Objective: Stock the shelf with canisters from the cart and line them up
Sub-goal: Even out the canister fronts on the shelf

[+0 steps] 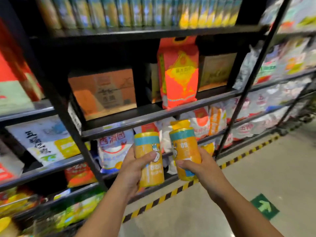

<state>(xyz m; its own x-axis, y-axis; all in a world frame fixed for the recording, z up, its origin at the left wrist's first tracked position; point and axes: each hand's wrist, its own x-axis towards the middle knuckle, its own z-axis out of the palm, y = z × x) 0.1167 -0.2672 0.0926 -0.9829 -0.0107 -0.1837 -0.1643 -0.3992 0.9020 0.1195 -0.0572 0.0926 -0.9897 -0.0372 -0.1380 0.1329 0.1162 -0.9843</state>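
I hold two orange canisters with teal bands, upright and side by side, in front of a black metal shelf (153, 115). My left hand (133, 170) grips the left canister (147, 151) around its middle, thumb across the front. My right hand (196, 166) grips the right canister (184, 147) around its lower half. Both canisters hang in the air a little in front of the shelf's lower levels. A row of several similar canisters (136, 12) lines the top shelf. No cart is in view.
The middle shelf holds a brown carton (102, 91), a tall red-orange bag (179, 74) and another carton (215, 71). Lower shelves carry white and orange bags. A black post (253, 77) stands at the right. Yellow-black tape (171, 194) edges the grey floor, which bears a green arrow sticker (264, 206).
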